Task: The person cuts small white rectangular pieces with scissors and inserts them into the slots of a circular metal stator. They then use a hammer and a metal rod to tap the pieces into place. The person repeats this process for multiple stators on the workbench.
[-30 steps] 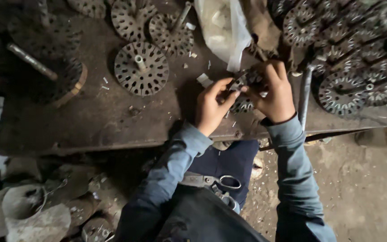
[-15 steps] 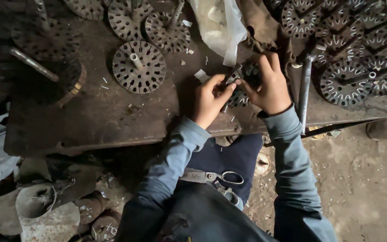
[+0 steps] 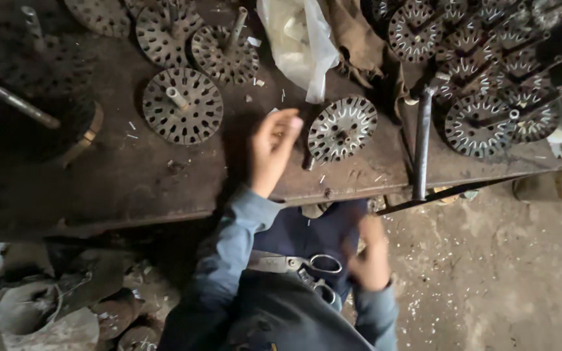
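Observation:
A round slotted metal disc point(image 3: 341, 128) lies flat near the front edge of the dark workbench point(image 3: 131, 188). My left hand point(image 3: 273, 151) hovers just left of it with the fingers loosely extended and nothing visible in them. My right hand point(image 3: 372, 261) is down at my lap and blurred. It is beside a pair of scissors point(image 3: 300, 264) that rests on my dark apron. I cannot make out whether that hand holds anything.
Slotted discs on shafts point(image 3: 182, 105) stand at the bench's left and back. A heap of similar discs point(image 3: 489, 84) fills the right side. A clear plastic bag point(image 3: 300, 39) and a brown cloth point(image 3: 359, 32) lie behind. A metal rod point(image 3: 422, 144) overhangs the edge. Sacks point(image 3: 40, 318) sit on the floor.
Both hands were holding the disc at the bench edge. Now it lies on the bench, my left hand has lifted off it, and my right hand has dropped to my lap.

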